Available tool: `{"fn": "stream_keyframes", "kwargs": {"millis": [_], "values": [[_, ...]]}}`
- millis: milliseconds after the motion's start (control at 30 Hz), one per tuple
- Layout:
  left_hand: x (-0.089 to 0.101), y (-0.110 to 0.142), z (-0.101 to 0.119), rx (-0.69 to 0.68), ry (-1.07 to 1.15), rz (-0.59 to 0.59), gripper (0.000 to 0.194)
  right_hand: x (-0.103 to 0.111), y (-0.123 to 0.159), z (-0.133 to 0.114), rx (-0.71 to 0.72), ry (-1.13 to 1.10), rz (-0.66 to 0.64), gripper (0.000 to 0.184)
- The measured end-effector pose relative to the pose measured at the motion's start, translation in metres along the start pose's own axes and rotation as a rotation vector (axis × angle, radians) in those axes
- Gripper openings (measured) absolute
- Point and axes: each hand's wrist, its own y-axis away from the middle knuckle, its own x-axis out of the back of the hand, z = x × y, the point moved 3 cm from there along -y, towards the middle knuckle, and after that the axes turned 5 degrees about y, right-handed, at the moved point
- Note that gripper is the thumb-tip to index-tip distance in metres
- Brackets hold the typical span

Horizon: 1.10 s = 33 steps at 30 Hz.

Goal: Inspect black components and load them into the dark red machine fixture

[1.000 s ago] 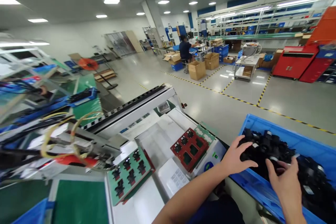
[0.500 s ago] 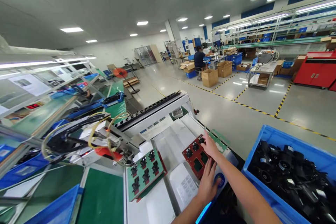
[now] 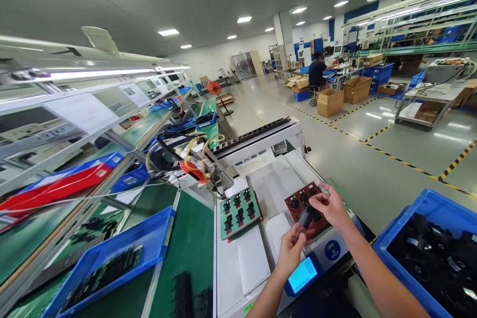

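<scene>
My left hand point(image 3: 292, 248) is closed around a small dark part point(image 3: 304, 216), blurred by motion, held just over the red fixture board point(image 3: 291, 197). Beside it, my right hand point(image 3: 331, 206) has its thumb and fingers drawn together above the board's right side; whether something sits between them I cannot make out. Several black components stand in the board's far row, and my hands partly hide its near cutouts. To the left, a green fixture board point(image 3: 225, 231) carries several upright black components under the machine's tool head point(image 3: 219, 184).
A blue bin point(image 3: 387, 246) full of black motor-like parts stands at right. A lit blue screen point(image 3: 302, 275) and a round blue label point(image 3: 332, 250) are on the machine's front. At left a blue tray point(image 3: 122, 271) holds dark strips. A co-worker point(image 3: 317, 73) sits farther back.
My view has turned left. My left hand has come off the red board and now holds a dark part. My right hand has drawn its fingers together.
</scene>
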Motion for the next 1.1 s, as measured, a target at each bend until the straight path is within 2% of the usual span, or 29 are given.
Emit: {"fn": "stream_keyframes", "kwargs": {"millis": [67,100,167,233,267,300,400,567,900,1100], "values": [[-0.009,-0.003,0.008,-0.023,0.118,-0.051,0.073,-0.003,0.027,-0.011,-0.035,-0.078,-0.101,0.08],[-0.012,-0.002,0.013,-0.044,0.162,-0.063,0.078,-0.003,0.039,-0.017,-0.028,-0.077,-0.111,0.078],[-0.017,0.002,0.025,-0.114,0.186,-0.065,0.082,0.002,0.061,-0.026,0.041,0.005,-0.013,0.067],[-0.02,0.009,0.038,-0.198,0.112,-0.062,0.076,0.006,0.08,-0.033,0.091,0.066,0.097,0.044],[-0.022,0.013,0.044,-0.231,0.053,-0.054,0.07,0.006,0.089,-0.035,0.079,0.053,0.109,0.034],[-0.023,0.017,0.05,-0.253,-0.004,-0.041,0.065,0.004,0.097,-0.035,0.039,0.01,0.086,0.032],[-0.028,0.027,0.06,-0.241,-0.104,-0.024,0.053,-0.006,0.115,-0.03,-0.128,-0.167,-0.044,0.041],[-0.038,0.036,0.061,-0.224,-0.062,-0.022,0.052,-0.016,0.125,-0.021,-0.206,-0.207,-0.058,0.046],[-0.044,0.04,0.066,-0.189,-0.022,-0.012,0.051,-0.007,0.129,-0.014,-0.16,-0.089,-0.072,0.043],[-0.047,0.039,0.068,-0.202,-0.025,0.001,0.052,-0.008,0.134,-0.023,-0.103,0.085,-0.046,0.042]]}}
